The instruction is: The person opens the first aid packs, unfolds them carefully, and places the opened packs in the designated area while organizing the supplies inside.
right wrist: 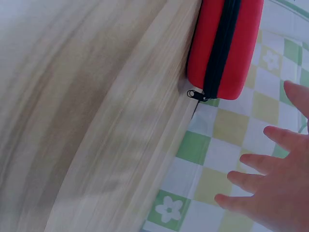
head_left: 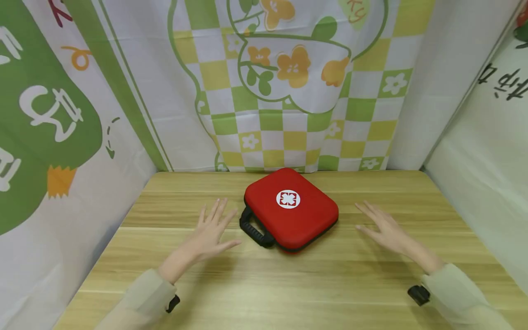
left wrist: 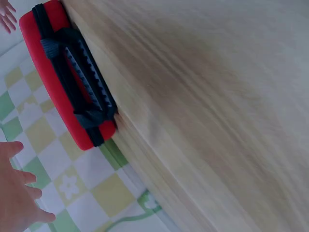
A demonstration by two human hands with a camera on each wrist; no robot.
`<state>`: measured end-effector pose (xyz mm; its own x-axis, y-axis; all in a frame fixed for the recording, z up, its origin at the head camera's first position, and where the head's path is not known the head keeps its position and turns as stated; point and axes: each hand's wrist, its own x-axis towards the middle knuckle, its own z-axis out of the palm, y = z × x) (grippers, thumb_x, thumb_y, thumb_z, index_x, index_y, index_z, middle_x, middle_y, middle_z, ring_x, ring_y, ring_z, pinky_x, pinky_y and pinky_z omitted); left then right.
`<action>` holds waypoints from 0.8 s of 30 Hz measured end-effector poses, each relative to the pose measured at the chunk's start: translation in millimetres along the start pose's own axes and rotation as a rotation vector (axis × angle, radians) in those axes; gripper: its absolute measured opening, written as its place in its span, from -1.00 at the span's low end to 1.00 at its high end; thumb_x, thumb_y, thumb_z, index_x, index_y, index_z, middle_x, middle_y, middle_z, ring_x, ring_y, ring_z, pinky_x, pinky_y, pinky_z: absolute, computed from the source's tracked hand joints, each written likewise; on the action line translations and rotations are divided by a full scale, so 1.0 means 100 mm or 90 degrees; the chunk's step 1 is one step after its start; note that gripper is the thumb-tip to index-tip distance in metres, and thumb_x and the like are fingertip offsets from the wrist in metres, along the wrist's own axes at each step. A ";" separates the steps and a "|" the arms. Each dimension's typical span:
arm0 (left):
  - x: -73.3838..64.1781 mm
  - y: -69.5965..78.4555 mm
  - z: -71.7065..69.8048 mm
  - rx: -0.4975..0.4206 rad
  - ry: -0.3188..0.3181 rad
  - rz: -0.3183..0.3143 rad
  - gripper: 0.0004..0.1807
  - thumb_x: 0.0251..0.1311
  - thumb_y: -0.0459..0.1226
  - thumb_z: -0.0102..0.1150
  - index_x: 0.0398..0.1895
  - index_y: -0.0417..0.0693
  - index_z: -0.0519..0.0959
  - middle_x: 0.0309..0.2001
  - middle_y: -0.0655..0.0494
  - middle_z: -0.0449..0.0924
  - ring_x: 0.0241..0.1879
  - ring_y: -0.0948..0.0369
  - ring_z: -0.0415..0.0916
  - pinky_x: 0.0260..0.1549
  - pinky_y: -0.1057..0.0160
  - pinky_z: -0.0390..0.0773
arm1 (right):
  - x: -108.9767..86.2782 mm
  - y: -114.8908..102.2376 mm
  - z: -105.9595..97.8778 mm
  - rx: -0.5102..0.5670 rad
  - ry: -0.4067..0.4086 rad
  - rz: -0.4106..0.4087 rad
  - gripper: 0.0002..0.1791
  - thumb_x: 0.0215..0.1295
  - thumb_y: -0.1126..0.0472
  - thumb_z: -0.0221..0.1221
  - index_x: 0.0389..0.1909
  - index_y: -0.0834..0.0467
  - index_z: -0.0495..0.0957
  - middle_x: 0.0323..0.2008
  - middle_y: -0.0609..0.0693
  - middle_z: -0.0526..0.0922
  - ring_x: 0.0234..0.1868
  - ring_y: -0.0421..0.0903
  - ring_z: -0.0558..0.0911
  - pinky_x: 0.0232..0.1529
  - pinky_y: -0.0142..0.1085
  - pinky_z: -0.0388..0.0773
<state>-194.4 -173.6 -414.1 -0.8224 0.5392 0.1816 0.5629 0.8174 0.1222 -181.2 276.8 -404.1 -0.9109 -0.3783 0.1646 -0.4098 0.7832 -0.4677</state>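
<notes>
A red zippered first-aid case (head_left: 290, 217) lies flat on the wooden table, turned at an angle, a white round emblem on its lid. Its black carry handle (head_left: 256, 231) points to the front left. My left hand (head_left: 209, 233) hovers over the table to the left of the handle, fingers spread and touching nothing. On the other side, my right hand (head_left: 383, 229) is held out with straight fingers, apart from the case. The right wrist view shows the case's black zipper (right wrist: 221, 48) closed along that side, with a zipper pull (right wrist: 197, 95) at the corner.
The wooden table (head_left: 264, 288) reaches back to a hanging cloth (head_left: 272, 133) with green and yellow checks, close behind the case. Printed white sheets hang at the left (head_left: 119, 183) and right (head_left: 486, 183) sides. Black straps sit at both wrists.
</notes>
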 end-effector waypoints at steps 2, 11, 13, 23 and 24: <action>0.06 0.05 0.00 0.001 0.010 0.017 -0.16 0.06 0.19 -0.03 0.36 0.05 0.01 0.38 -0.10 -0.34 0.34 -0.04 -0.38 0.18 -0.19 -0.34 | 0.06 0.03 0.00 0.024 -0.004 -0.001 -0.35 0.25 0.07 0.01 0.28 0.27 0.08 0.22 0.47 0.00 0.17 0.46 0.04 0.00 0.36 -0.02; 0.31 0.29 0.02 -0.006 0.021 0.103 -0.20 0.09 0.22 -0.13 0.31 -0.05 0.13 0.36 -0.09 -0.17 0.33 -0.03 -0.28 0.21 -0.15 -0.23 | 0.29 0.11 0.02 0.101 -0.023 0.020 -0.45 0.32 0.11 -0.08 0.21 0.39 0.17 0.16 0.41 0.22 0.15 0.34 0.20 0.07 0.18 0.16; 0.35 0.33 0.04 -0.008 0.019 0.116 -0.21 0.09 0.20 -0.11 0.30 -0.06 0.15 0.35 -0.09 -0.14 0.33 -0.03 -0.25 0.21 -0.15 -0.21 | 0.33 0.12 0.03 0.123 -0.031 0.026 -0.47 0.33 0.13 -0.10 0.20 0.40 0.17 0.14 0.40 0.25 0.12 0.33 0.25 0.04 0.16 0.22; 0.54 0.59 0.13 -0.020 -0.007 0.176 -0.29 0.12 0.12 -0.05 0.24 -0.12 0.23 0.27 -0.19 0.07 0.28 -0.10 -0.07 0.21 -0.10 -0.10 | 0.50 0.21 0.14 0.218 -0.054 0.038 -0.53 0.34 0.21 -0.13 0.15 0.47 0.21 0.11 0.38 0.31 0.10 0.26 0.32 0.04 0.06 0.29; 0.55 0.61 0.14 -0.017 -0.012 0.179 -0.29 0.12 0.12 -0.06 0.24 -0.11 0.23 0.27 -0.19 0.08 0.28 -0.09 -0.07 0.21 -0.09 -0.09 | 0.51 0.22 0.15 0.222 -0.053 0.035 -0.53 0.34 0.23 -0.13 0.14 0.48 0.22 0.10 0.39 0.31 0.09 0.26 0.33 0.03 0.05 0.30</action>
<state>-207.0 -91.4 -410.7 -0.6353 0.7474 0.1943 0.7706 0.6301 0.0957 -236.1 267.6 -418.9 -0.9184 -0.3901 0.0661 -0.3058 0.5939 -0.7442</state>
